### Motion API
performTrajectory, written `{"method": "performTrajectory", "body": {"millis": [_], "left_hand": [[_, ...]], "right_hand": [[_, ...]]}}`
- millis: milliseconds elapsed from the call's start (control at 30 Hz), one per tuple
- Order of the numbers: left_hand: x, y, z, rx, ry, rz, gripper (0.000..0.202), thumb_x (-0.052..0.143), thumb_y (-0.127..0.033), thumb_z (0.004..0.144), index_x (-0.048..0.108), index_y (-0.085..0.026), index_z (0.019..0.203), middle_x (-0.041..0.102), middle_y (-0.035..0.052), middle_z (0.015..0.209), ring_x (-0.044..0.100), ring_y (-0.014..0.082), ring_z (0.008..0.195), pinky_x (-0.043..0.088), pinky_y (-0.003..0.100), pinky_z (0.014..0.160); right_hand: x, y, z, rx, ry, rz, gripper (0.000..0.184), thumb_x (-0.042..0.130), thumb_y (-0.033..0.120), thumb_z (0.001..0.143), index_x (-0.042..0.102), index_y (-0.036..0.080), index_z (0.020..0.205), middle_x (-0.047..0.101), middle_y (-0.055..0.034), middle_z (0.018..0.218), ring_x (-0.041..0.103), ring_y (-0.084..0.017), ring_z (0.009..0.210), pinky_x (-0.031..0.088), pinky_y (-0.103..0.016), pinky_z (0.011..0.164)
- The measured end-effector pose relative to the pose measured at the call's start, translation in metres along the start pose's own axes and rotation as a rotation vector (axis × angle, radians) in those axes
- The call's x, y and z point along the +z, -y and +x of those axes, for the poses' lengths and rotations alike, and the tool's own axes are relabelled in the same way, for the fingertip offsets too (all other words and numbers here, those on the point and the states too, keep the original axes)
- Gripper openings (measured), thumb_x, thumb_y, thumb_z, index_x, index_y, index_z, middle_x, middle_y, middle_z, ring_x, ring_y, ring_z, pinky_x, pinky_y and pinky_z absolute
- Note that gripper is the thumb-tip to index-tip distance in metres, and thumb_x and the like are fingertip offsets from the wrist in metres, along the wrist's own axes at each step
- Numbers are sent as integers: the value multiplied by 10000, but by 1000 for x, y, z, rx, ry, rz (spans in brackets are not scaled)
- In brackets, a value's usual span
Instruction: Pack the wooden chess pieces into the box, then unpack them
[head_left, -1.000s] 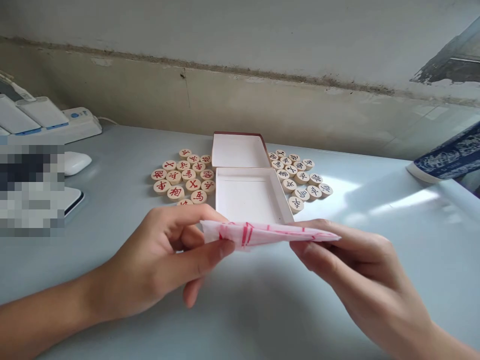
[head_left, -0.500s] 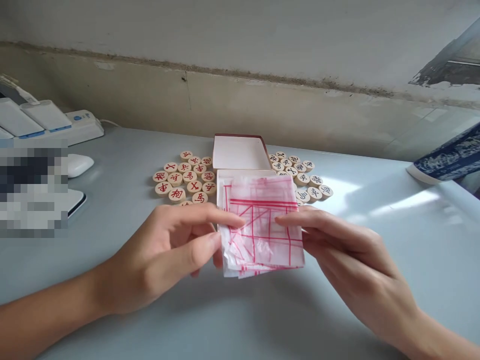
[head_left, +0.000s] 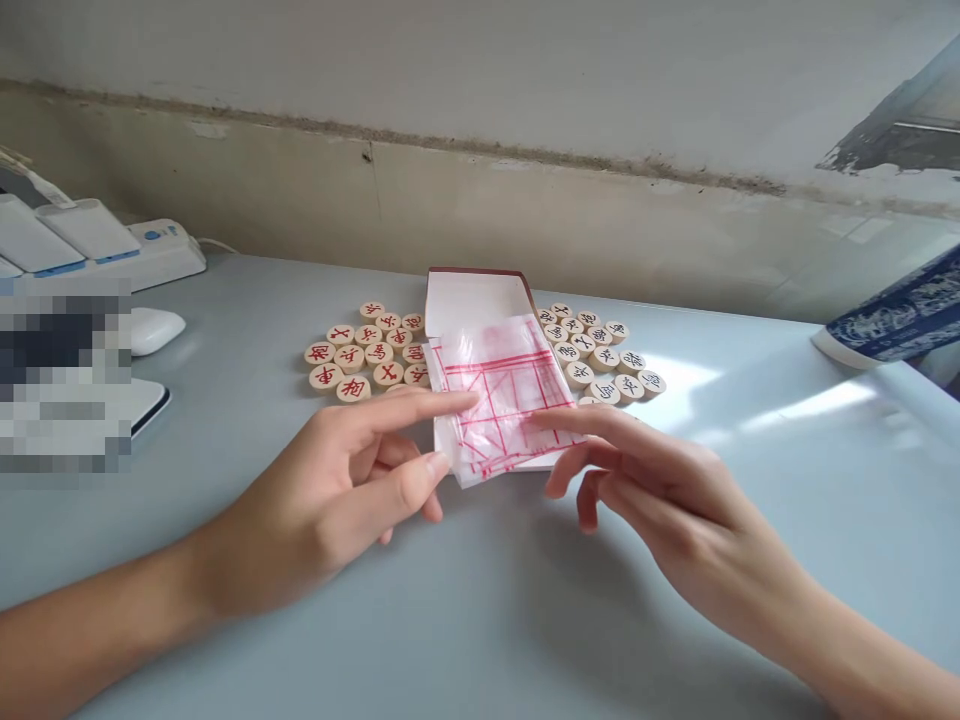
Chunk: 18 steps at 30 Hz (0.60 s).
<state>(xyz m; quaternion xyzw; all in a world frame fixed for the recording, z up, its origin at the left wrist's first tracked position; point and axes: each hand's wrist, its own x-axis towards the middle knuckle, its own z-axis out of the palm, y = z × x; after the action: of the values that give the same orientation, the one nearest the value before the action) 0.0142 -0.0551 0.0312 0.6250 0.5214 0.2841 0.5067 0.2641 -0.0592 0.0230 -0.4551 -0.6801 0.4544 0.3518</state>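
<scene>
A folded plastic xiangqi board sheet (head_left: 499, 385) with red lines lies slightly turned over the open white box (head_left: 480, 300), hiding most of its near part. My left hand (head_left: 337, 490) is open at the sheet's left side; its index fingertip rests over the sheet, the thumb apart near its lower left corner. From the right, my right hand (head_left: 660, 480) reaches in, open, with the index finger stretched over the sheet and the other fingers loosely bent below. Whether the fingertips press on the plastic is hard to tell.
Round red-marked xiangqi pieces (head_left: 379, 352) sit left of the box, dark-marked pieces (head_left: 604, 358) right of it. A power strip (head_left: 169, 250), white mouse-like object (head_left: 157, 330) and blurred-out item (head_left: 60, 380) are at left. A blue patterned object (head_left: 892, 310) stands at right.
The sheet has gone from between my fingers down and away onto the box, turning a little. Both hands have loosened around it, and the right fingers have come out from beneath.
</scene>
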Motion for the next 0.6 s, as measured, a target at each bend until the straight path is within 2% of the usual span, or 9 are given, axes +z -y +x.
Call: {"method": "performTrajectory", "body": {"millis": [100, 200, 267, 333, 467, 500, 600], "left_hand": [[0, 2, 2, 72, -24, 80, 419, 587, -373, 925, 637, -332, 1339, 693, -61, 632, 541, 80, 484, 464, 136, 461], [0, 4, 5, 260, -98, 238, 304, 569, -277, 925, 703, -311, 1196, 736, -44, 829, 600, 69, 545, 495, 137, 497], [1, 6, 7, 391, -184, 356, 230, 562, -229, 922, 729, -285, 1071, 730, -34, 990, 647, 69, 651, 512, 135, 549], [1, 10, 8, 482, -221, 448, 192, 562, -204, 928, 724, -267, 1009, 708, -39, 1029, 638, 56, 676, 502, 130, 569], [4, 20, 8, 533, -160, 550, 168, 576, -200, 951, 705, -256, 1043, 673, -39, 1104, 570, 13, 572, 475, 148, 553], [4, 22, 8, 532, -145, 564, 164, 582, -204, 954, 702, -257, 1053, 667, -37, 1129, 566, 10, 565, 472, 155, 550], [4, 25, 8, 522, -113, 573, 146, 577, -214, 970, 699, -260, 1033, 662, -42, 1139, 559, 11, 558, 467, 169, 551]], "right_hand": [[-1, 0, 0, -24, -8, -36, 483, 446, 98, 862, 674, 224, 1268, 666, -1, 710, 608, -134, 565, 534, -215, 474], [-1, -3, 1, -29, -12, -105, 552, 409, 82, 850, 633, 192, 1343, 628, 8, 661, 591, -121, 488, 472, -204, 402], [-2, -6, 2, -32, -31, -152, 567, 408, 87, 843, 626, 177, 1358, 644, -13, 742, 624, -113, 497, 451, -200, 388], [-3, -7, 2, -39, -55, -206, 565, 413, 99, 839, 634, 174, 1353, 660, -35, 841, 628, -100, 486, 458, -207, 398], [-6, -6, 3, -25, -43, -367, 569, 402, 104, 841, 649, 177, 1348, 668, -9, 755, 493, -78, 375, 400, -216, 358], [-6, -6, 3, -19, -32, -408, 569, 403, 106, 844, 651, 182, 1350, 685, -15, 780, 456, -72, 365, 370, -216, 340], [-6, -6, 4, -27, -7, -511, 560, 408, 105, 853, 655, 195, 1348, 725, -57, 1031, 390, -54, 381, 342, -223, 331]]}}
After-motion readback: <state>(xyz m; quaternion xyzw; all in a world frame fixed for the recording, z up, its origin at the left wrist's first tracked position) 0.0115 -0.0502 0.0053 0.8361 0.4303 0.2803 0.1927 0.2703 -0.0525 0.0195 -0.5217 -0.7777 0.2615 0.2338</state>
